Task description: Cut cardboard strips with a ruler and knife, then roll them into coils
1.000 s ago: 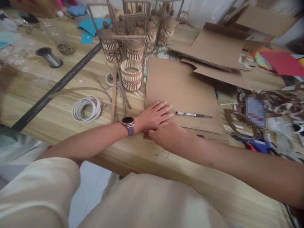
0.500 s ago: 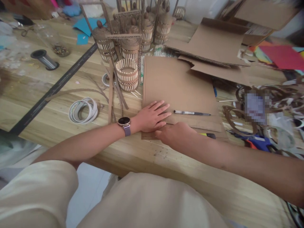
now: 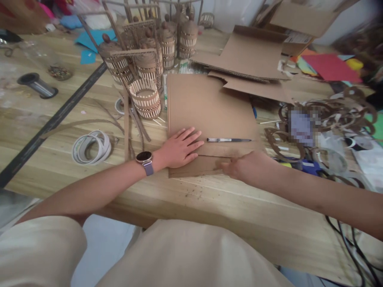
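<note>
My left hand (image 3: 183,149) lies flat with fingers spread on a brown cardboard sheet (image 3: 209,103), near its front left part. A watch (image 3: 144,157) is on that wrist. My right hand (image 3: 243,165) is closed, its fingers curled down at the sheet's front strip (image 3: 191,165), right of the left hand. A fingertip touches the strip; whatever the curled fingers hold, if anything, is hidden. A dark line runs across the sheet between the strip and the rest. A pen (image 3: 229,140) rests on the sheet just beyond both hands.
Left of the sheet stand an open stick basket (image 3: 145,99) and several lidded ones with tall handles. Tape rolls (image 3: 91,147) and cardboard strips (image 3: 126,127) lie nearer. At right are curled brown strips (image 3: 338,111), a blue tool (image 3: 311,166) and black cables (image 3: 347,243). Cut cardboard (image 3: 248,52) lies behind.
My right hand has slid to the right along the front strip, away from my left hand. The left hand stays flat on the sheet. The whole view has shifted somewhat.
</note>
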{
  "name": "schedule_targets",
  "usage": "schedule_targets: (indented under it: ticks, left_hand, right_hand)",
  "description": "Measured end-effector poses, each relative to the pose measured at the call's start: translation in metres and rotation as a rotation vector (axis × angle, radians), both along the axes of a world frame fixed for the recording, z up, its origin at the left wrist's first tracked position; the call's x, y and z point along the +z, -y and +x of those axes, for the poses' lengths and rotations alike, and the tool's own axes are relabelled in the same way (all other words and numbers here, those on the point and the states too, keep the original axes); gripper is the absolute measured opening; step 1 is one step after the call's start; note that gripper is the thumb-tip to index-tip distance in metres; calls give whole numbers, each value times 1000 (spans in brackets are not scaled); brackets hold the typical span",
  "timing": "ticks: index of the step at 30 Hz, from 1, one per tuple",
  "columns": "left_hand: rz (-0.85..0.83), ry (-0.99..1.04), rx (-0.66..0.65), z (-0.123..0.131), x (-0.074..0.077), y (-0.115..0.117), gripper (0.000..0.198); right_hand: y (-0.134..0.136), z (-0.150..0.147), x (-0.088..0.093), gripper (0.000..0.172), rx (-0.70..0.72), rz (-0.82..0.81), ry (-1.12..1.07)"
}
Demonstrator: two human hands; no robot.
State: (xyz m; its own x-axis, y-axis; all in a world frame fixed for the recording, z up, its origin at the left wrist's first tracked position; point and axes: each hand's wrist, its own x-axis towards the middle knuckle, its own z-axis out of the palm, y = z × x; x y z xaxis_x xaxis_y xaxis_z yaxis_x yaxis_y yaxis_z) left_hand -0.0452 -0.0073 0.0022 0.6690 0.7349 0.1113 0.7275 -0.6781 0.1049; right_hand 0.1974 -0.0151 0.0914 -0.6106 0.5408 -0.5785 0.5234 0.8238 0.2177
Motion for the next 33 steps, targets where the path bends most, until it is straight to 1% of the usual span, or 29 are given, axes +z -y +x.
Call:
schedule_targets:
  ticks: [2,4,6,8,11,14,16,19,22,26,29,33]
  left_hand:
    - [2,-10,0,0,0,-1,51]
    - [7,-27,2,0,2,0,51]
    - [32,-39,7,2,5,2,50]
    - [72,-33,3,5,8,7,51]
    - [101,2,-47,8,10,18,55]
    - [63,21,-127,7,4,25,59]
    - [34,22,-152,5,-2,27,63]
    - [15,3,-158,1,-6,27,69]
    - [13,-20,-163,0,-5,27,74]
    - [5,-9,-168,2,-3,28,77]
    - [-8,3,-168,4,-3,28,78]
    - [-19,-1,-166,5,-4,28,78]
  right_hand:
    - [0,9,0,34,-26,30,-16]
    - [0,14,0,40,-21,43,-17]
    - [1,16,0,43,0,37,-15]
    - [3,13,1,41,6,35,-21]
    - [9,-3,1,38,-14,21,-18]
    - [12,-28,1,45,-23,0,5]
    - [13,-43,1,48,-33,-33,30]
    - [12,-52,0,53,-38,-70,63]
    - [11,-42,-4,52,-16,-27,32]
    - [11,-19,-10,40,-37,1,25]
    - [11,-8,-7,36,-52,-21,23]
    - [10,4,-1,41,-87,-22,0]
